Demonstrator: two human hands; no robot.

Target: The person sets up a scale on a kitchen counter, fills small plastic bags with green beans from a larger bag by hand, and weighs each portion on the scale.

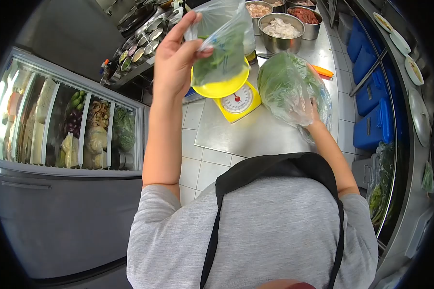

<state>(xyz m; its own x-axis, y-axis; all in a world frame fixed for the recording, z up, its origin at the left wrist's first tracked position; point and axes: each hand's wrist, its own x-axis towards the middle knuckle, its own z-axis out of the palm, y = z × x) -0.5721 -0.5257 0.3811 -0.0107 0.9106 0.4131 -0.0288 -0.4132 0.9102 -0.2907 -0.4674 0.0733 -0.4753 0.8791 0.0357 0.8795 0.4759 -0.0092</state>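
My left hand pinches the upper edge of a clear plastic bag with green leaves in its lower part. This bag hangs over the yellow pan of a kitchen scale, partly covering it; I cannot tell whether it rests on the pan. To the right, a larger clear bag of leafy greens lies on the steel table. My right hand reaches into or against that bag's right side, its fingers mostly hidden by plastic and leaves. An orange-handled tool lies just behind.
Steel pots of pale meat and red meat stand at the table's far end. On the left is a glass-topped fridge with vegetables. Blue bins and a shelf with dishes line the right.
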